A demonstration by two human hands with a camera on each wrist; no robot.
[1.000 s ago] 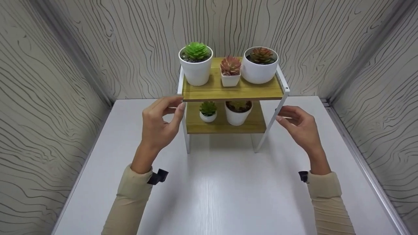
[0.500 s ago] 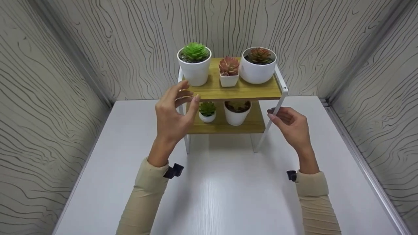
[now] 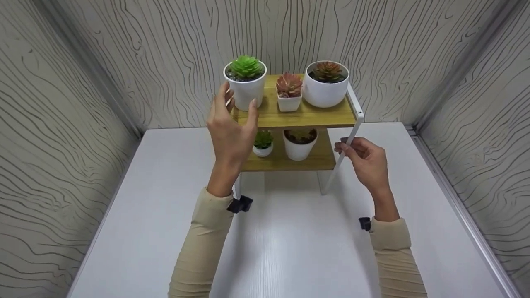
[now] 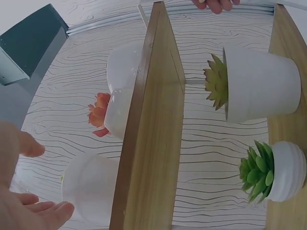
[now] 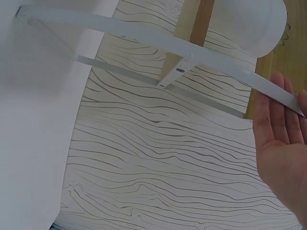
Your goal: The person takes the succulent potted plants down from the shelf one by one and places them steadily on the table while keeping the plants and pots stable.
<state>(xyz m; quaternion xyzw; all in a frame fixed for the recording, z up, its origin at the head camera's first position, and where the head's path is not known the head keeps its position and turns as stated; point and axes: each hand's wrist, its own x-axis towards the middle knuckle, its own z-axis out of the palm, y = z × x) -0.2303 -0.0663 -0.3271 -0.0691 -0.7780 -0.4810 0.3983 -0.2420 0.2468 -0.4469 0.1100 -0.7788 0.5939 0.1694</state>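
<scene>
A two-tier plant shelf (image 3: pixel 314 120) has wooden boards and a white metal frame. On its top board, at the left, stands a white pot (image 3: pixel 248 93) with a bright green succulent. My left hand (image 3: pixel 230 132) reaches up to this pot, thumb and fingers spread at its near side; whether they touch it I cannot tell. In the left wrist view the fingertips lie close to the pot's wall (image 4: pixel 91 189). My right hand (image 3: pixel 368 163) holds the front right leg (image 3: pixel 338 165) of the shelf, fingers behind and thumb in front, also seen in the right wrist view.
Beside the green succulent's pot are a small square pot (image 3: pixel 289 103) with a pink succulent and a round white bowl-shaped pot (image 3: pixel 326 93). The lower board (image 3: pixel 265 163) bears two more potted succulents. Wood-patterned panels (image 3: pixel 178 54) enclose the white table (image 3: pixel 285 248).
My left hand has moved up and right from the shelf's front left corner to the green succulent's pot. The right hand has shifted slightly left, its fingers further round the leg.
</scene>
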